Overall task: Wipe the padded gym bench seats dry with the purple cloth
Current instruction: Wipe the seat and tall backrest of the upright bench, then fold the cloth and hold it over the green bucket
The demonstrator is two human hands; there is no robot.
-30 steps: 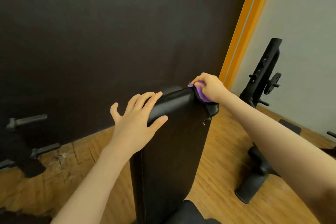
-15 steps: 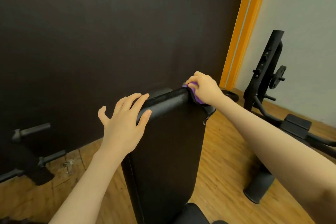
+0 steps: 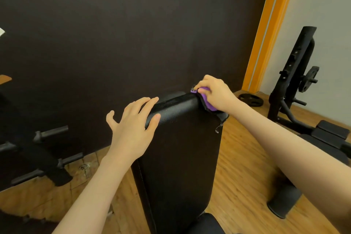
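The black padded back pad of an inclined gym bench rises in front of me, its top edge near the dark wall. My right hand grips the bunched purple cloth against the pad's top right corner, where the cover is torn. My left hand rests with straight, spread fingers on the pad's top left edge. A second black pad peeks in at the bottom.
A dark wall stands close behind the bench. A black rack with weight plates and another bench stand at the right. Bars on a black stand jut out at the left. The floor is wood.
The view has swung slightly left. My right hand keeps the cloth at the top right corner, shifting a little along the edge. My left hand stays on the top left edge.
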